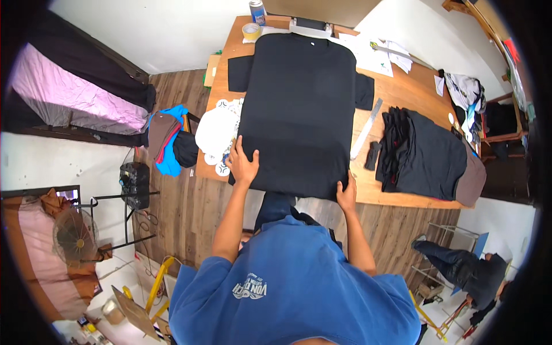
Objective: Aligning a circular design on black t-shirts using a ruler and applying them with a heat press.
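- In the head view, the black T-shirt (299,115) lies in front of you on the wooden desk (402,92), spread out, its neckline at the far end and a short sleeve showing at each side.
- Your left hand (244,167) rests on the shirt's near left edge, fingers spread and thumb apart from them.
- Your right hand (347,195) is at the near right corner, thumb and fingers against the edge; you cannot tell from here whether it pinches the cloth.
- Just beside the shirt on your left sits a white pile (215,131), with round printed pieces around it.
- To your right lie a long flat ruler-like strip (367,129), a small black item (372,155) and a stack of dark folded garments (425,155).
- At the far end you have a yellow tape roll (251,35), a blue can (258,14) and loose white papers (368,54).
- Well apart from you, at lower right, is another person (460,267) in dark clothes.
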### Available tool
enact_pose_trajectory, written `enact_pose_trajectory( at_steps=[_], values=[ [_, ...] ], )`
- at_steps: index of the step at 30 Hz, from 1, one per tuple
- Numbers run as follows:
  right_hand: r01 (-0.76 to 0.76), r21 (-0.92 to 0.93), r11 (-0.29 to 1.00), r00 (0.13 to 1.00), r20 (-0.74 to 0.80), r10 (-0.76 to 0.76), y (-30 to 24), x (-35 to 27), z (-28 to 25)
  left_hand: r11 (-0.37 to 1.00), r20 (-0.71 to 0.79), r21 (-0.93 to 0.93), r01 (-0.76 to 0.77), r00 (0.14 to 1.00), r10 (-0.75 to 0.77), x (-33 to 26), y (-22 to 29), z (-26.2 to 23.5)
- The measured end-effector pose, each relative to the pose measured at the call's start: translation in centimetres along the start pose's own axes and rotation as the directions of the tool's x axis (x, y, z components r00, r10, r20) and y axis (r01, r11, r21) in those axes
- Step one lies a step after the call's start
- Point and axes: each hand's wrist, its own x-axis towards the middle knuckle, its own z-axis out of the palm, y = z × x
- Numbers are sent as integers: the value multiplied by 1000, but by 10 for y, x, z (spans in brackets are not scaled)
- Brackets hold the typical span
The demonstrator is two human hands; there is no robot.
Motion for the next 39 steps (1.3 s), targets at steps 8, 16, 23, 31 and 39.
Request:
enact_pose_trajectory(
  at_steps=[8,16,23,31,39],
  values=[
    [-46,-230,972,992,102,71,-1,12,7,995,-56,-39,92,994,-94,-23,-34,3],
    [-133,264,955,982,166,91,43,-14,-6,883,-19,-462,-81,996,82,-42,-97,16],
    [-230,69,971,961,176,215,88,-74,-17,857,373,-479,188,928,5,-97,-137,5],
    [-391,18,920,883,291,369,66,-116,-15,976,285,-199,90,958,-31,-59,-153,-86],
    [-388,25,921,790,524,319,-32,-108,85,955,-54,-9,-295,954,294,56,-170,-108]
  ],
)
